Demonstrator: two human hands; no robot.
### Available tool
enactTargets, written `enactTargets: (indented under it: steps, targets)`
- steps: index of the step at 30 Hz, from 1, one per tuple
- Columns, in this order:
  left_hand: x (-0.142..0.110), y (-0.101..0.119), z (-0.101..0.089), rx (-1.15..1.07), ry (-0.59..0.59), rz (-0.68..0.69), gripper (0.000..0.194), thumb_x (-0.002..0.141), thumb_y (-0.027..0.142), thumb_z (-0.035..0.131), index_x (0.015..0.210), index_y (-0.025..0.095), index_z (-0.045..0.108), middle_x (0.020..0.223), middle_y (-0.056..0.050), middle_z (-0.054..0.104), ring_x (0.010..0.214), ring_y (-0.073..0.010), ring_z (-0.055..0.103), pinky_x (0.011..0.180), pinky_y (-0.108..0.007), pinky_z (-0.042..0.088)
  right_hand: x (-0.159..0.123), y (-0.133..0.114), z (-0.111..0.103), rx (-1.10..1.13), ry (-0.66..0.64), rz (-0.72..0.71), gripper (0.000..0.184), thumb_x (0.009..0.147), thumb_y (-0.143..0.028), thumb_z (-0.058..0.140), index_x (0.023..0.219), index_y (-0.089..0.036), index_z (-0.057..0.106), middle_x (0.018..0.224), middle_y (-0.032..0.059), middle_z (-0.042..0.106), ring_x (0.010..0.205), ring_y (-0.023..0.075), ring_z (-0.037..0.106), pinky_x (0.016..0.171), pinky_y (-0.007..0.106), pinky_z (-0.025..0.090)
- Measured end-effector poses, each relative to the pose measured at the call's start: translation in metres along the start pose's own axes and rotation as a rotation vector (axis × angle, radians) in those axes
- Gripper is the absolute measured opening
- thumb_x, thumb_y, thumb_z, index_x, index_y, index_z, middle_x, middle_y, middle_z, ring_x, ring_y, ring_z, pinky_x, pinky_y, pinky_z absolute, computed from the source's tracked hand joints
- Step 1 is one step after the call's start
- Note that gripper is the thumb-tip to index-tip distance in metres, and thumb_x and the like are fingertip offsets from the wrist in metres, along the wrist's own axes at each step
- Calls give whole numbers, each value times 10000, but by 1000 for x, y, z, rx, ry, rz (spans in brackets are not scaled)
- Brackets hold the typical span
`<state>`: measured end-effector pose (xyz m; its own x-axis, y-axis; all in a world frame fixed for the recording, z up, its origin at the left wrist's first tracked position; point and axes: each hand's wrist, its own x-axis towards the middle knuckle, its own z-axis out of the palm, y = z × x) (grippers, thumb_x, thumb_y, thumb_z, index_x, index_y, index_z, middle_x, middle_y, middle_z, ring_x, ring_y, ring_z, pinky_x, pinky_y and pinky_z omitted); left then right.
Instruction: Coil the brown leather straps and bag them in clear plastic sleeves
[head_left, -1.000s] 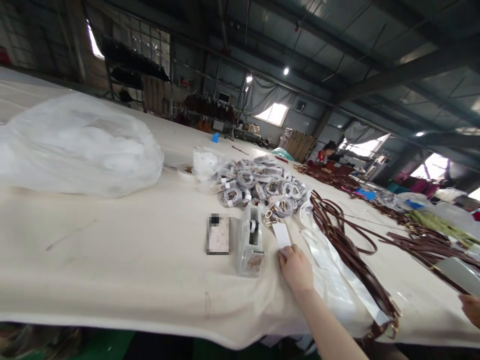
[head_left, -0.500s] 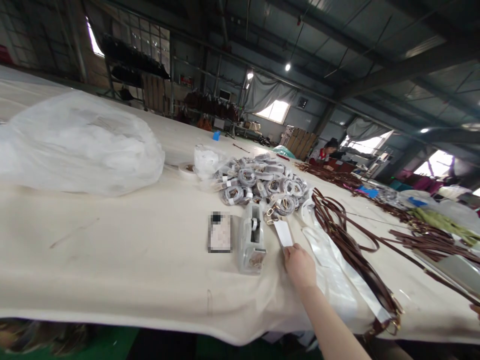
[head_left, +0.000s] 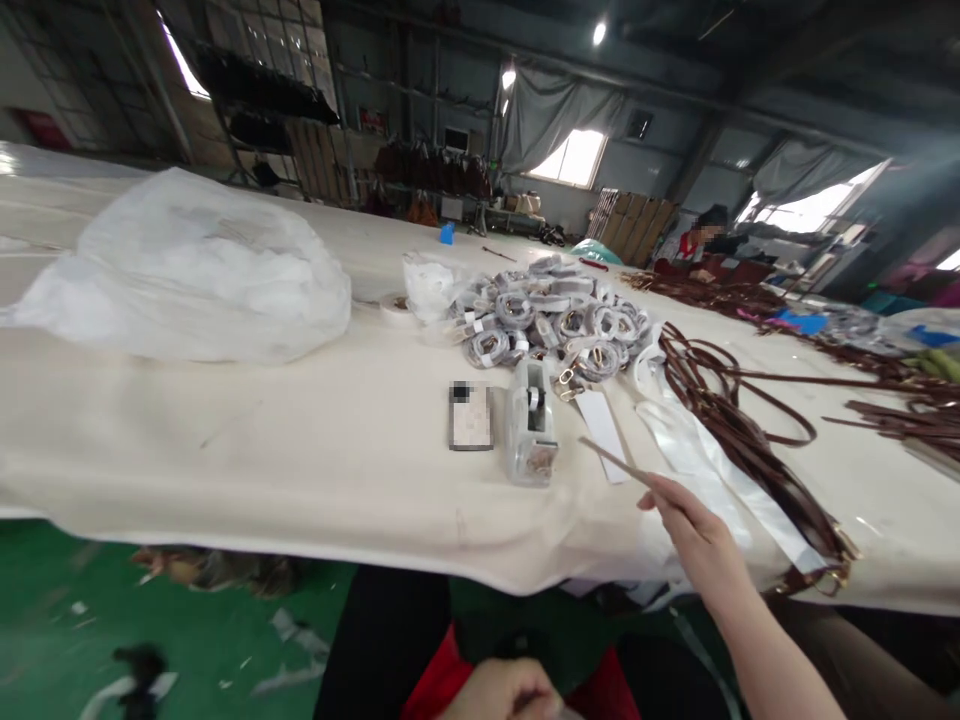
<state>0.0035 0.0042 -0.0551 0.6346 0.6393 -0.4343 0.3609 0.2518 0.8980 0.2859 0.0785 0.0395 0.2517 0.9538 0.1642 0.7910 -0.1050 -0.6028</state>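
Note:
My right hand (head_left: 690, 520) is raised over the table's near edge, pinching one end of a thin tan strip (head_left: 615, 461) that looks stiff and points left. Just beyond the strip a long white card (head_left: 602, 435) lies flat on the table. Left of it stands a clear tape dispenser (head_left: 531, 425), with a phone-like object (head_left: 471, 418), blurred out, beside that. My left hand (head_left: 499, 692) is low in front of my lap, fingers curled; what it holds, if anything, is hidden. Behind the dispenser is a pile of coiled, wrapped straps (head_left: 555, 310) with gold clasps.
Brown straps (head_left: 742, 430) and white plastic film (head_left: 697, 450) lie to the right. A big translucent bag (head_left: 202, 270) rests on the left, and a roll of white tape (head_left: 395, 309) near the pile. Another person (head_left: 694, 245) is at the far right end.
My right hand has lifted away from the white card and come nearer with the tan strip. The card now lies free. My left hand has come into view at the bottom.

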Motion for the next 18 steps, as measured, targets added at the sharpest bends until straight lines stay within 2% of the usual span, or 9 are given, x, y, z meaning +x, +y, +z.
enactTargets:
  steps: [3,5,7,10,13,15,18]
  targets:
    - [0,-2,9,38,62,-30,274,894,419,568,825,192,707,698,15,628,674,-167,568,615,-250,398,-62,7,2,405,-250,128,432,881,-534,550,1095,-210,740,1019,84,736,988,276,657,807,332,530]
    - [0,-1,13,56,73,-10,300,881,425,541,796,183,699,633,25,565,606,-155,517,565,-239,346,-96,8,3,544,-338,280,498,865,-598,566,1096,-200,756,873,86,738,879,276,673,693,328,541]
    - [1,-1,15,41,32,-30,337,873,469,530,776,184,681,614,34,523,565,-143,494,542,-232,328,-122,7,0,590,-379,376,494,822,-619,622,1004,-190,788,706,73,702,725,258,660,600,318,523]
    - [6,-5,19,21,-42,-82,431,880,567,486,788,188,671,568,45,489,489,-135,480,511,-229,327,-144,3,-12,580,-461,332,415,801,-602,666,816,-209,799,779,91,723,758,261,656,662,324,528]
    - [12,-11,23,24,-78,-97,469,865,601,506,827,170,688,585,33,523,505,-137,487,517,-231,345,-156,-1,-22,539,-516,284,592,939,-647,382,866,-213,778,909,105,730,836,261,655,748,335,526]
    - [15,-13,25,27,-85,-96,490,870,597,502,872,151,703,621,14,569,545,-145,506,538,-235,366,-160,-2,-23,439,-566,220,607,969,-615,331,808,-198,743,809,85,703,749,231,633,690,311,504]
    - [17,-11,26,28,-108,-83,542,895,598,461,940,125,721,717,-33,653,635,-166,558,574,-242,399,-161,0,-19,251,-642,63,456,945,-499,506,650,-185,655,631,27,606,613,178,568,581,265,425]
